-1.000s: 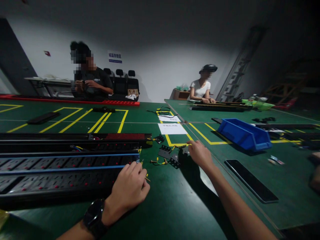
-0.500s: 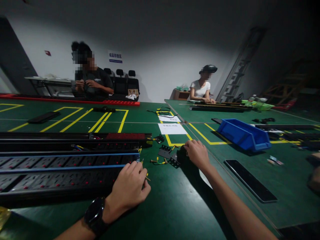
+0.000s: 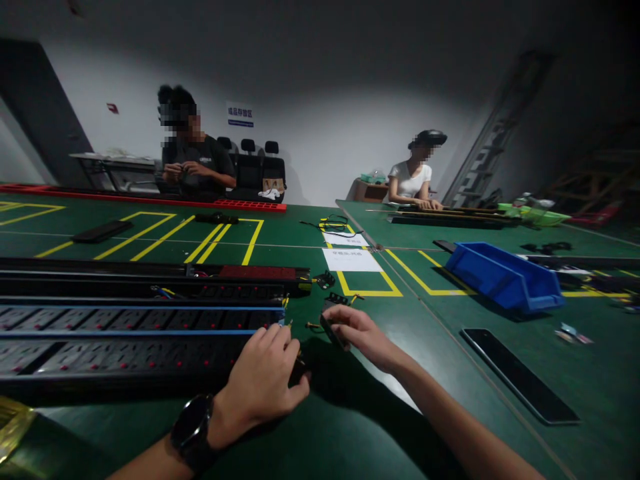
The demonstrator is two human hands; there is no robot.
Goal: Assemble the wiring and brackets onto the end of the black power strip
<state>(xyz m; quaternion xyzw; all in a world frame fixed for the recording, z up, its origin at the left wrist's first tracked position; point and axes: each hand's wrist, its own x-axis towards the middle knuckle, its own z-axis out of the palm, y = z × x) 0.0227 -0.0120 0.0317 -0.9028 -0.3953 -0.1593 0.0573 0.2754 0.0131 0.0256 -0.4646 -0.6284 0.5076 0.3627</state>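
Note:
My left hand (image 3: 267, 367), with a black watch (image 3: 193, 427) on the wrist, curls its fingers over the right end of the nearest black power strip (image 3: 165, 357). Its fingertips and the strip's end are partly hidden, and a bit of wire shows beside them. To the right of that end, my right hand (image 3: 363, 333) pinches a small black metal bracket (image 3: 334, 331), held tilted above the table. Just beyond it lies another black bracket (image 3: 336, 301) with a short yellow-green wire (image 3: 356, 298). Another small black piece (image 3: 325, 280) lies farther back.
More strips lie behind, one edged with blue strips (image 3: 140, 309). On the right are a blue bin (image 3: 505, 277) and a black phone (image 3: 520, 377). White paper labels (image 3: 353, 260) lie on the green table. Two people (image 3: 197, 163) sit across it, one at the right (image 3: 411, 177).
My right hand has moved left, toward the strip's end, and now holds a black bracket. My left hand stays at the strip's end. The view has shifted slightly.

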